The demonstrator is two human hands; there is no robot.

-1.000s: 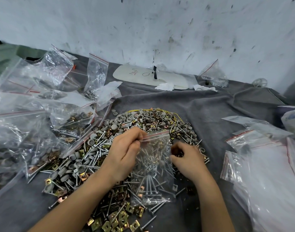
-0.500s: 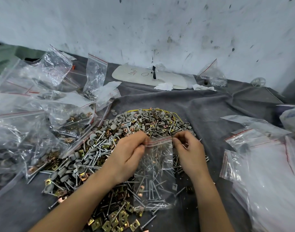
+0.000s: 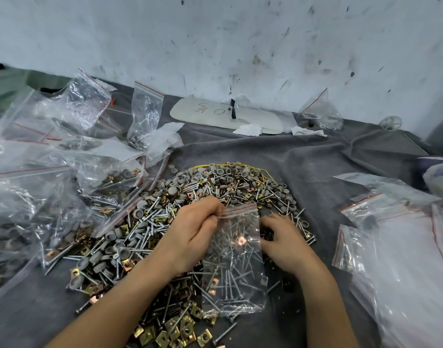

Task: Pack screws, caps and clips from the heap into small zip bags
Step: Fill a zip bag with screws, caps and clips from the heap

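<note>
Zip bag (image 3: pixel 236 267), part-filled w/ screws, rests over the heap (image 3: pixel 150 229) mid-bench on grey cloth (image 3: pixel 315 172). Left hand (image 3: pixel 193 234) pinches its red-striped top corner betw. thumb & fingers. Right hand (image 3: pixel 283 239) sits just beside the bag's right edge, fingers curled into the heap; can't tell if they hold anything. Filled bags (image 3: pixel 39 197) crowd the left edge, flat bags (image 3: pixel 403 247) the right.
</note>
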